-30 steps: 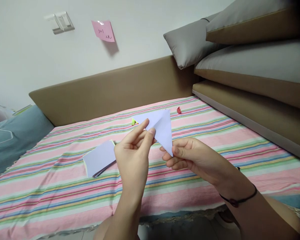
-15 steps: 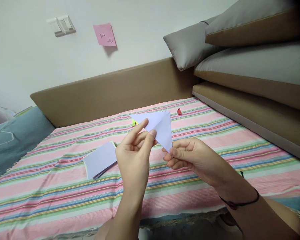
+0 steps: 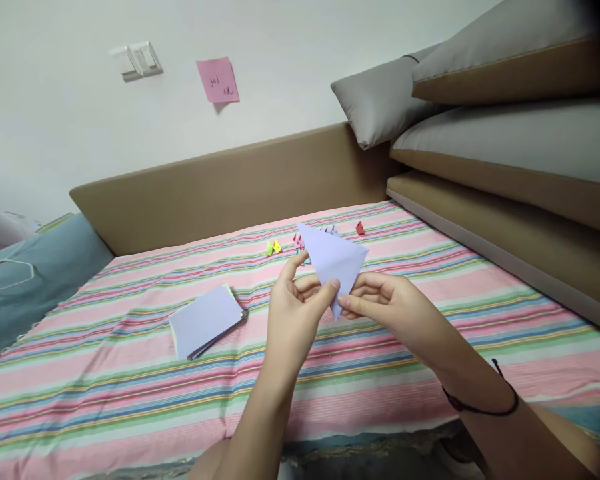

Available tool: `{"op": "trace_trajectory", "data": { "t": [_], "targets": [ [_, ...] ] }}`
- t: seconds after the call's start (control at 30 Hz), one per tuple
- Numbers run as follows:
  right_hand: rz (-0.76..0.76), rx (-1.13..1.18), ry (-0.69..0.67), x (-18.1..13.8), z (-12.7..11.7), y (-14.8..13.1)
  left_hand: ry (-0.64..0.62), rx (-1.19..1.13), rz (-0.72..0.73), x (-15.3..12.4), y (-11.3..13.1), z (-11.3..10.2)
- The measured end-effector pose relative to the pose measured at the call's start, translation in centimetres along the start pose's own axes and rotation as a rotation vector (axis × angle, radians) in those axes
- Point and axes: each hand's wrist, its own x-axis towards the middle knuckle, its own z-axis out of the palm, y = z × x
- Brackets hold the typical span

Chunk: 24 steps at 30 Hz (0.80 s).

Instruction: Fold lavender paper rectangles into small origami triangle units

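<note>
Between my two hands, above the striped cloth, is a folded sheet of lilac paper (image 3: 333, 257) with a kite-like outline. My left hand (image 3: 300, 303) pinches its lower left edge, thumb in front and the other fingers partly behind. Near the bottom tip, my right hand (image 3: 380, 300) grips the paper between thumb and fingers. Beyond the paper lie small folded paper pieces: a yellow one (image 3: 273, 248), a pink one (image 3: 298, 241) and a red one (image 3: 361, 228). The lilac paper partly covers other small pieces behind it.
A stack of paper sheets (image 3: 207, 322) lies left of my hands on the striped cloth (image 3: 130, 387). Grey and brown cushions (image 3: 510, 147) are piled at the right. A brown backrest (image 3: 230, 180) runs along the wall, under a pink note (image 3: 218, 80).
The lilac paper has been turned, its long point now upward to the left. My left hand has moved right, closer to my right hand. More small folded pieces show behind.
</note>
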Motion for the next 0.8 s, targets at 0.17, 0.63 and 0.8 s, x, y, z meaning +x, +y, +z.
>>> {"op": "trace_trajectory", "data": {
  "t": [0.17, 0.63, 0.8],
  "targets": [
    [-0.049, 0.120, 0.169, 0.5, -0.6, 0.7, -0.080, 0.105, -0.049, 0.3, -0.7, 0.2],
    [0.005, 0.332, 0.274, 0.9, 0.3, 2.7, -0.031, 0.245, -0.008, 0.3, -1.4, 0.8],
    [0.005, 0.317, 0.351, 0.9, -0.1, 2.7, 0.045, 0.286, 0.037, 0.6, -1.1, -0.1]
  ]
}}
